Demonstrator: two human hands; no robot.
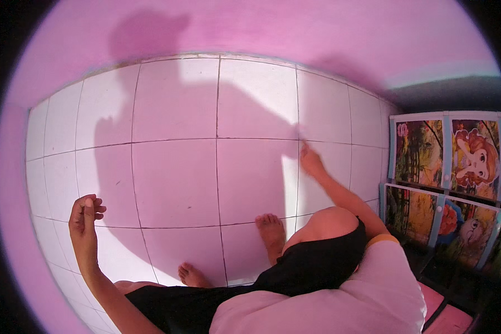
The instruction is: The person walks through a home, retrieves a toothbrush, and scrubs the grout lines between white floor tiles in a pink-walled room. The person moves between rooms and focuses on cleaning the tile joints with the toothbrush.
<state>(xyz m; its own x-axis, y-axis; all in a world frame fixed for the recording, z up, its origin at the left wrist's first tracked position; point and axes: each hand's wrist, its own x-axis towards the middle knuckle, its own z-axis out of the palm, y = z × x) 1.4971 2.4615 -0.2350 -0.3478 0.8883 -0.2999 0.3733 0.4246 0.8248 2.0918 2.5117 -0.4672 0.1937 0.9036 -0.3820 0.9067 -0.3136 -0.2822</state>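
My left hand [87, 212] is raised at the left, above the white floor tiles [175, 183], with its fingers curled loosely and nothing seen in them. Out past my raised knee [330, 223], my right hand [311, 158] reaches low over the tiles. It is slightly blurred, and I cannot tell whether it holds anything or touches the floor. My bare feet rest on the tiles in front of my black shorts [309, 263]. My shadow falls across the floor and up the wall.
A pink wall [250, 25] runs along the far side and another pink wall [14, 167] along the left. At the right stands a cabinet with cartoon-printed panels [419, 150] and pale blue edges. Pink and black tiles lie at the lower right.
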